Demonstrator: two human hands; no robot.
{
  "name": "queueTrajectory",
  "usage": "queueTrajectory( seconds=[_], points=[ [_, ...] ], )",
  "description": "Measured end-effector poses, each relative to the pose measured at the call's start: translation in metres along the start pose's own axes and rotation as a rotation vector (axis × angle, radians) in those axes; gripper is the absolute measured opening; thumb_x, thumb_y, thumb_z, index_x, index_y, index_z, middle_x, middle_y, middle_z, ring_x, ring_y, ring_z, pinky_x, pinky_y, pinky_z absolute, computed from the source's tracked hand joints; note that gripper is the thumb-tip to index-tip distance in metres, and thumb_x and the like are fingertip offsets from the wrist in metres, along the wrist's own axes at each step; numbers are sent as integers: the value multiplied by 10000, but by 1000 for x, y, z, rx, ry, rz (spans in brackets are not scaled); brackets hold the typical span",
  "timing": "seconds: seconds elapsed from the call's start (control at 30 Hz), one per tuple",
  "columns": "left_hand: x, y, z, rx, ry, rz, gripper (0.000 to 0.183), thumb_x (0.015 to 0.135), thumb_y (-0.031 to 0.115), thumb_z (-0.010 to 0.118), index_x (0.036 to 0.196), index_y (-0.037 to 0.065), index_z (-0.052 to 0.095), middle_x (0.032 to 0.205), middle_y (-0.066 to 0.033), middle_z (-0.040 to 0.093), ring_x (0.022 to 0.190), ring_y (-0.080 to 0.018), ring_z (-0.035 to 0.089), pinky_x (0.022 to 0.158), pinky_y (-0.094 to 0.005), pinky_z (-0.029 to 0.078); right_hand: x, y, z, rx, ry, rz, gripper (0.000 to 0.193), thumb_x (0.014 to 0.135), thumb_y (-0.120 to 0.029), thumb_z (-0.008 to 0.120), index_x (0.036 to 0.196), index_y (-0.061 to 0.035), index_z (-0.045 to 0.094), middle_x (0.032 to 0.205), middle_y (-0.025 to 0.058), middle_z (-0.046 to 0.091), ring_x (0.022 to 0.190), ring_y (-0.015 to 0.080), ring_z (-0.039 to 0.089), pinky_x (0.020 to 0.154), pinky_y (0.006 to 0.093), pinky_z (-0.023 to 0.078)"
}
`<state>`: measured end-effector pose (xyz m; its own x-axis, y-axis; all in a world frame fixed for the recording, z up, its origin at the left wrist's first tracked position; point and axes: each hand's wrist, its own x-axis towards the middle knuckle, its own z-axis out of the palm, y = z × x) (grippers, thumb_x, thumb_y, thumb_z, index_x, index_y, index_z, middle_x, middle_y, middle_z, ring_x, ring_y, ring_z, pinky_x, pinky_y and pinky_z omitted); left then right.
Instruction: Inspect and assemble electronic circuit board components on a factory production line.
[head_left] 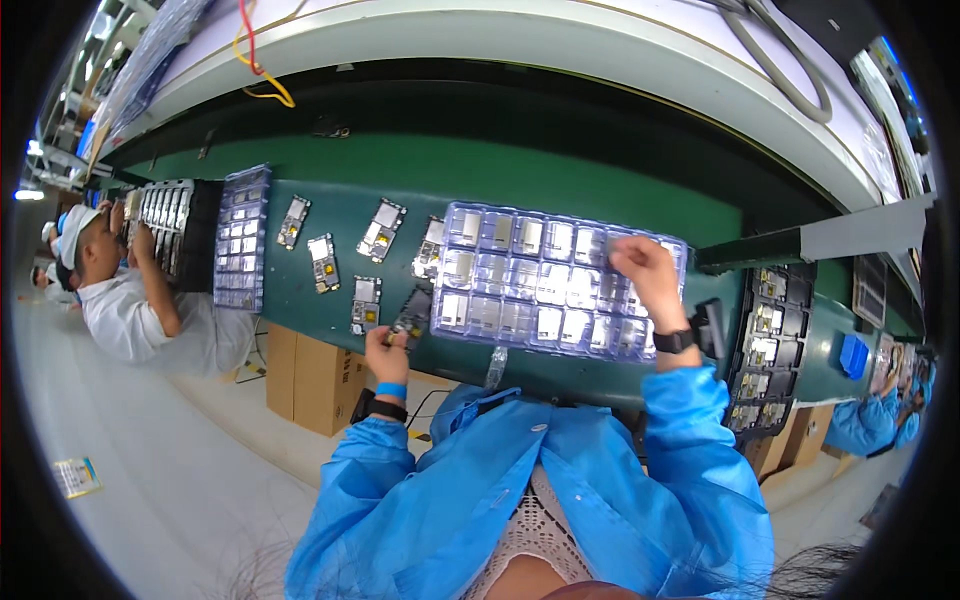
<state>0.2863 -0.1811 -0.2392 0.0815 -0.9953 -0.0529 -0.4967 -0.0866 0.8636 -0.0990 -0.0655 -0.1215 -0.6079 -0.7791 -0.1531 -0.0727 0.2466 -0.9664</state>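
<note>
Circuit board (412, 318), small and dark, sits pinched in the fingers of the left hand (387, 355) at the near edge of the green conveyor belt (600, 195), just left of the clear blue compartment tray (520, 285). Its face is too small and blurred to make out any detail, and the fingers cover its near end. The right hand (645, 272) rests on the far right part of the tray, fingers curled down over a compartment; whether they grip a part there cannot be told, since the hand hides what lies under it. The tray's cells hold pale square pieces, each blurred by the glossy plastic. A clear strip hangs from the tray's near edge toward the blue coat.

Left of the tray several loose boards (381, 228) lie apart from one another on the belt. Farther left stands a second clear tray (241, 240), seen edge-on and bent by the lens, and beyond it a dark tray (170, 215) where another person's hands (140, 240) work. Right of the wearer, a black tray (770, 345) of boards lies on the belt, partly behind the right forearm. Small blue bin (853, 356) sits farther right. Cardboard boxes (310, 375) stand under the belt. A yellow and red cable (262, 60) hangs on the far side.
</note>
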Motion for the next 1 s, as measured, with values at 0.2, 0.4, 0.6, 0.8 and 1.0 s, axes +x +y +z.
queueTrajectory(
  seconds=[0.2, 0.4, 0.6, 0.8, 1.0],
  points=[
    [20, 32, -35, -448, 84, -149, 222, 812, 67, 594, 984, 3, 470, 873, -35, 523, 757, -86, 482, 617, -228, 417, 24, -26, 90, -599, 20, -469, 179, 671, -71, 663, 848, -70, 639, 762, 107, 552, 713, 277, 559, 663, 343, 459],
    [6, 123, -61, -821, -32, -217, 256, 877, 144, 511, 1089, 70, 386, 994, -68, 524, 888, -184, 555, 753, -380, 497, 35, -24, 117, -943, 61, -419, 274, 616, -72, 690, 849, -18, 558, 771, 135, 527, 814, 316, 530, 695, 379, 442],
    [-27, 198, -47, -943, -632, -288, 275, 880, 74, 458, 1142, 62, 376, 1121, -124, 507, 1017, -259, 529, 807, -465, 486, 10, -43, 90, -608, 39, -385, 222, 680, -20, 619, 889, 0, 548, 775, 215, 594, 756, 369, 577, 638, 429, 459],
    [-58, 244, -25, -871, -817, -223, 323, 846, 76, 534, 1134, -21, 424, 1032, -114, 569, 960, -208, 556, 782, -374, 501, -58, -132, 18, 232, 40, -92, 80, 811, -9, 560, 875, 39, 563, 735, 32, 586, 656, 73, 545, 577, 188, 441],
    [-85, 276, 6, -791, -1013, -112, 314, 865, 65, 507, 1154, -34, 433, 1029, -83, 563, 904, -115, 546, 775, -254, 463, -105, -152, -9, 270, -74, -81, 133, 780, 8, 606, 909, 12, 576, 750, 3, 592, 674, 36, 523, 607, 160, 416]
  ],
)
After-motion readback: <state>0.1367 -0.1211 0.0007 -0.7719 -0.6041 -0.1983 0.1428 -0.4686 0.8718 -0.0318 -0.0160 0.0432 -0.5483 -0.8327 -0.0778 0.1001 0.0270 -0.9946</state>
